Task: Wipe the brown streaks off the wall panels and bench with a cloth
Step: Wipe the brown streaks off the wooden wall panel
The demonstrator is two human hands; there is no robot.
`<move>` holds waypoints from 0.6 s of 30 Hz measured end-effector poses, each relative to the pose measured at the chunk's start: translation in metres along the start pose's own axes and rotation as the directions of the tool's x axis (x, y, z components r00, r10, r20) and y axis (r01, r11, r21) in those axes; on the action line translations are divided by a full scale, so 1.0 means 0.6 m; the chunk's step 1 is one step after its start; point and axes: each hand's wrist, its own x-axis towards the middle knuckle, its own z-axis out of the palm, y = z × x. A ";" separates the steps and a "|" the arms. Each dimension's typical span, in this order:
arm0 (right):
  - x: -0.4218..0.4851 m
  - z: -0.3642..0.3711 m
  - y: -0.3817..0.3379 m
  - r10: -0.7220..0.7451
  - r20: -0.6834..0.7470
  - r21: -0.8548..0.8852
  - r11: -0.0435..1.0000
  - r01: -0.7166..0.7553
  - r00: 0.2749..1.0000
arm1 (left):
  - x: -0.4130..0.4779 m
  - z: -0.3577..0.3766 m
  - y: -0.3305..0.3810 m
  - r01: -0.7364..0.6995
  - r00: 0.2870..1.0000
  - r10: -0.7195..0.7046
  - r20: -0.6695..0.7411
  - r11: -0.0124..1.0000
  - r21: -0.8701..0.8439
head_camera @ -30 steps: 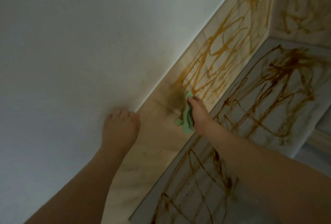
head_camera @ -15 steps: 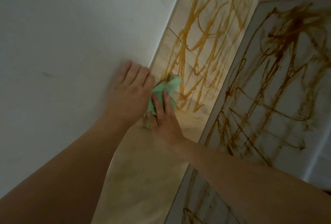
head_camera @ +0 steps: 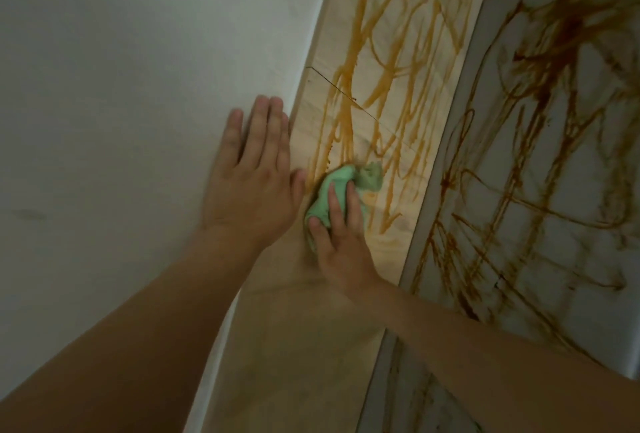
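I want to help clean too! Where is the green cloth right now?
In the head view, the green cloth is bunched under the right hand on the beige wall panel, just right of the left hand.

A crumpled green cloth (head_camera: 323, 200) lies against the beige wall panel (head_camera: 304, 328) below its brown streaks (head_camera: 347, 65).
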 end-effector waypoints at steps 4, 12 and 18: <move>0.035 0.006 -0.006 -0.053 -0.119 0.084 0.994 0.063 0.992 | 0.006 0.008 0.001 -0.003 1.000 0.003 -0.006 1.000 -0.011; 0.182 -0.070 -0.023 -0.077 -0.283 0.047 0.994 0.094 0.956 | 0.004 0.015 -0.002 0.001 0.998 -0.005 -0.063 0.998 -0.062; 0.111 -0.042 -0.024 -0.082 -0.200 0.062 0.993 0.096 0.976 | 0.008 0.000 0.000 -0.001 0.998 -0.002 -0.061 0.999 -0.040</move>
